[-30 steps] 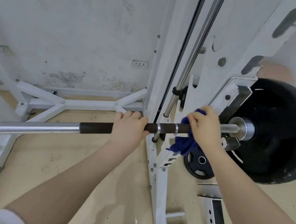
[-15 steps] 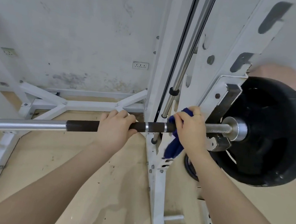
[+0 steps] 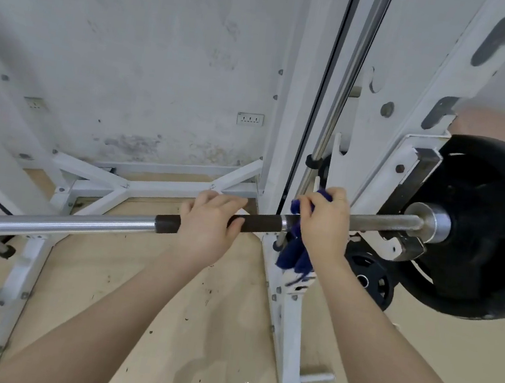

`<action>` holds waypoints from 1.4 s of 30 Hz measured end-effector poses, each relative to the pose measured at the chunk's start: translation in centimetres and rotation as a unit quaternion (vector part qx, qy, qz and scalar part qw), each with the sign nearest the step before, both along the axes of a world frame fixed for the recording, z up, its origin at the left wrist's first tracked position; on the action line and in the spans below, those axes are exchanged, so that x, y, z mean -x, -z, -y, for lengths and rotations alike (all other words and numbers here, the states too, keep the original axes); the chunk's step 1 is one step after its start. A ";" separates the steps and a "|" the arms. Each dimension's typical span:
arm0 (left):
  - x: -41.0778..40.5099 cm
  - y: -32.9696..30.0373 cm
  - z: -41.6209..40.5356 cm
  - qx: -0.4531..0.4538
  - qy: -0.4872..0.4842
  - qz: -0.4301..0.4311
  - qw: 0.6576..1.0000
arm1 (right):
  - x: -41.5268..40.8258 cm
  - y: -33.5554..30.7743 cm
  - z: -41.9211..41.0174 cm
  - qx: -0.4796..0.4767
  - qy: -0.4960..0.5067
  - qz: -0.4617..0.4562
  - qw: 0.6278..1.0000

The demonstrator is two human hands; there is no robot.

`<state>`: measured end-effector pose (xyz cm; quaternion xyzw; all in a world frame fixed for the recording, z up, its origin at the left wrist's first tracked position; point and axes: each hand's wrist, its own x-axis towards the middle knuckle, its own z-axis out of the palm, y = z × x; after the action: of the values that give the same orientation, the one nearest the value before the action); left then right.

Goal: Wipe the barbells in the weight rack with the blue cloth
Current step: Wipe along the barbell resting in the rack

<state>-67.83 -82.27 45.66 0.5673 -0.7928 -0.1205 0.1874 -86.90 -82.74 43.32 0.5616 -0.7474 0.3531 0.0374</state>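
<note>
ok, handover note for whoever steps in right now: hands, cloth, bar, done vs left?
Left hand grips the barbell on its dark knurled section, steadying it.
Right hand holds the blue cloth wrapped round the bar just right of the knurl, beside the white rack upright; loose cloth hangs below.
Bar sits in the rack, black plate on its right end.
Done: cannot tell which stretches are wiped.
Left: probably the knurl and the chrome to the left; other bars are not in view.

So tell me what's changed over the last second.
The right hand has slid the blue cloth leftward along the barbell, away from the black weight plate and closer to the left hand. The left hand still grips the bar's dark section.
</note>
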 end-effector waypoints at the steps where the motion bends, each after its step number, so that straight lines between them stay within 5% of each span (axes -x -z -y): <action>1: -1.1 0.0 0.1 0.000 -0.012 -0.002 1.000 | -0.9 -0.2 0.1 -0.003 0.023 -0.001 1.000; 10: -9.7 -0.8 1.4 0.022 -0.037 -0.015 0.999 | -14.6 -1.5 0.2 -0.082 -0.191 -0.149 0.967; 16: -13.9 -0.1 1.9 0.012 0.007 0.019 1.000 | -13.8 -0.5 0.4 -0.004 -0.035 -0.062 0.997; 20: -14.8 -0.4 1.9 0.012 0.060 0.057 0.997 | -18.7 -0.5 0.8 -0.018 -0.054 -0.052 0.997; 25: -14.2 -1.2 2.3 -0.009 0.090 0.091 0.992 | -17.2 -0.2 0.4 -0.029 -0.221 -0.135 0.965; 32: -14.8 -0.6 2.5 -0.013 0.108 0.058 0.992 | -16.0 -0.2 0.8 -0.023 0.000 -0.094 0.995; 35: -15.0 -0.4 2.5 -0.007 0.137 0.078 0.988 | -20.0 -0.6 0.2 -0.046 -0.063 -0.123 0.989; 40: -16.0 -0.2 2.7 0.004 0.167 0.084 0.982 | -19.3 1.0 -5.3 -0.083 -0.156 0.047 0.983; 42: -16.0 -0.4 2.8 -0.003 0.171 0.077 0.982 | -18.8 2.9 -6.3 -0.149 -0.026 0.286 0.946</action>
<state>-51.86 -85.09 46.05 0.4317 -0.8897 -0.1092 0.1006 -68.09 -76.41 40.41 0.4548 -0.7560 0.3845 -0.2715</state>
